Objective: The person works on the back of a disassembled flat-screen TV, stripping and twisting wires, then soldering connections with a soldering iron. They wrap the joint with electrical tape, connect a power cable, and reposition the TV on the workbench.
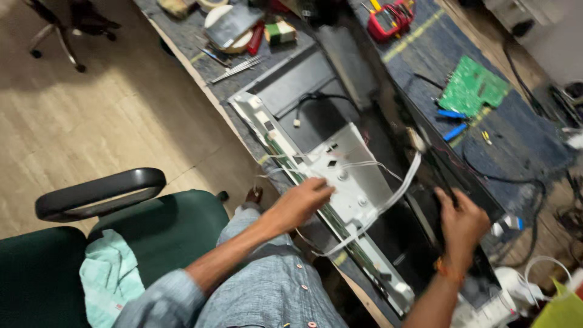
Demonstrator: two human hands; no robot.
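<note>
1. Nearest to the camera, in the head view, a grey-blue shirt [267, 297] is filling the bottom, beside a green chair [164, 231] with a black armrest [100, 193] and a pale green cloth [109, 276] lying on the seat.
2. Left hand [302, 202] is resting with fingers curled on the white metal plate [349, 176] of an opened flat screen chassis [316, 103]; whether it is gripping anything I cannot tell.
3. Right hand [463, 222] is closing around thin black cables [440, 176] at the chassis edge, just beside a white flat ribbon [395, 194].
4. Farther away, a green circuit board [472, 88], two blue-handled tools [452, 121] and a red meter [392, 18] are lying on the dark workbench [522, 140].
</note>
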